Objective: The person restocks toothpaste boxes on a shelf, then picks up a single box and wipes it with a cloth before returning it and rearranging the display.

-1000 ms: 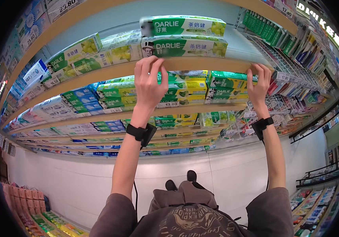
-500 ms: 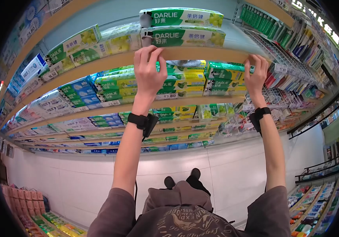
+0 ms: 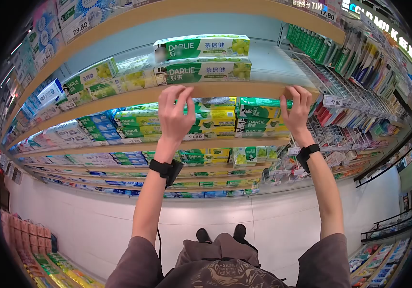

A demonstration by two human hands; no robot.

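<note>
My left hand (image 3: 176, 114) is at the wooden front edge (image 3: 239, 90) of a shelf, its fingers curled over the top of the strip. Farther along the same edge, my right hand (image 3: 297, 111) grips it with fingers over the top and thumb lower down. Just behind the strip, between my hands, two green and white DARLIE toothpaste boxes are stacked, an upper box (image 3: 206, 47) on a lower box (image 3: 208, 70). A black strap with a dark block (image 3: 166, 170) is on my left wrist, and a similar strap (image 3: 307, 153) is on my right.
More toothpaste boxes (image 3: 90, 77) line this shelf on the left. Green and yellow boxes (image 3: 263, 117) fill the shelf below. Hanging toothbrush packs (image 3: 354, 62) are on a rack at right. An upper shelf edge (image 3: 191, 17) runs overhead. Tiled floor (image 3: 95, 206) lies below.
The view has tilted up, so the shelves and my hands appear lower. Both hands remain at the shelf edge. The stacked boxes keep their place on the shelf. My feet have shifted.
</note>
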